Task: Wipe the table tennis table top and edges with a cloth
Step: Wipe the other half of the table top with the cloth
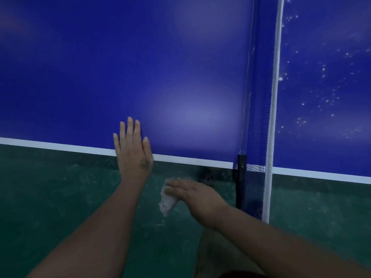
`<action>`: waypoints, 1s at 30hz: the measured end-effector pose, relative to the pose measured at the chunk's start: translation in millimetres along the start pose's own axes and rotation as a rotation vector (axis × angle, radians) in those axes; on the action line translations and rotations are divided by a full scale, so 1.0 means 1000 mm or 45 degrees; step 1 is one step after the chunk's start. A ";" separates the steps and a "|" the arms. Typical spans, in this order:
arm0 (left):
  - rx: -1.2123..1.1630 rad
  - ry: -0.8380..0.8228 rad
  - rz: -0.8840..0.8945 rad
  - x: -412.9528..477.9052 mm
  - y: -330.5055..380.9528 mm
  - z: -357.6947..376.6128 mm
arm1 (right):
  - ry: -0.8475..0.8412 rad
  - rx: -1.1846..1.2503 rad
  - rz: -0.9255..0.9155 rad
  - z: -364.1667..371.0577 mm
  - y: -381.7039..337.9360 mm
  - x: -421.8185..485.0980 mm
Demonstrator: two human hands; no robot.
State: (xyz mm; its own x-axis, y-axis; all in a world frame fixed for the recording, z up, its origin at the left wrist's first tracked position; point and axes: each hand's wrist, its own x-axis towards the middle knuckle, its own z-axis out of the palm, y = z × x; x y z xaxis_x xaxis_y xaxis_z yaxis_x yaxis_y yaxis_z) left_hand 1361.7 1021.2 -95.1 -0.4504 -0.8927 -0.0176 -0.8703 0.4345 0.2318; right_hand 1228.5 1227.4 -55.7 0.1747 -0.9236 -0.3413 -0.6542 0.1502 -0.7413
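Below the near edge of the table tennis table (pixel 140 67), just left of the net post, we are holding the cloth (pixel 167 203) off the top, over the green floor (pixel 60 197). It is hanging bunched from under our right hand (pixel 197 195), whose fingers are lying across it and pinching it in place. The hand is blurred, so we cannot tell how tightly. We judge that we are carrying it at this height because the side edge, not the top, is the part being wiped here.

Our left hand (pixel 133 149) is resting flat across the white line (pixel 60 146) at that same edge, fingers straight and close together, gripping nothing. It is probably bracing us as we are leaning in and down.

Beside the right hand, the black clamp (pixel 241 173) is fixing the net (pixel 259 117) to the edge, and it is blocking any straight run along the edge toward the other half. Beyond the net, pale specks (pixel 325 93) are lying scattered over the blue top, which suggests that half is not yet wiped, while this half is looking even.
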 end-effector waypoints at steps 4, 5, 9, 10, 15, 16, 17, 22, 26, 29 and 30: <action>-0.223 -0.063 -0.145 -0.013 0.028 -0.011 | -0.084 0.079 -0.002 -0.041 0.001 -0.012; -0.287 -0.096 -0.162 -0.018 0.038 -0.014 | -0.059 0.094 -0.001 -0.053 0.000 -0.017; -0.577 -0.251 -0.158 -0.041 0.082 -0.031 | 0.197 0.185 0.084 -0.107 -0.015 -0.047; -0.638 -0.248 -0.134 -0.047 0.094 -0.037 | 0.257 0.232 0.107 -0.122 -0.019 -0.059; -0.772 -0.179 -0.001 -0.078 0.160 -0.067 | 0.473 0.481 0.211 -0.175 -0.013 -0.129; -0.793 -0.174 -0.021 -0.081 0.174 -0.073 | 0.501 0.517 0.220 -0.181 -0.006 -0.143; -0.809 -0.172 -0.050 -0.084 0.189 -0.080 | 0.526 0.541 0.229 -0.186 0.002 -0.158; -0.774 -0.118 -0.012 -0.089 0.259 -0.104 | 0.581 0.653 0.356 -0.201 0.060 -0.228; -0.710 -0.011 0.107 -0.100 0.316 -0.102 | 0.517 0.523 0.407 -0.207 0.117 -0.265; -0.693 0.035 0.206 -0.115 0.353 -0.084 | 0.522 0.396 0.496 -0.209 0.156 -0.274; -0.698 0.015 0.193 -0.120 0.365 -0.074 | 0.539 0.363 0.501 -0.210 0.166 -0.273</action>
State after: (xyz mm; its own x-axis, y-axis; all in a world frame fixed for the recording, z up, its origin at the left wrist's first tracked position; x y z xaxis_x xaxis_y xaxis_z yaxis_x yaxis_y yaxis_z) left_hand 1113.6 1278.2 63.9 -0.5571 -0.8279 0.0652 -0.5639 0.4348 0.7021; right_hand 917.4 1430.6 36.0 -0.3822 -0.8309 -0.4043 -0.3788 0.5400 -0.7516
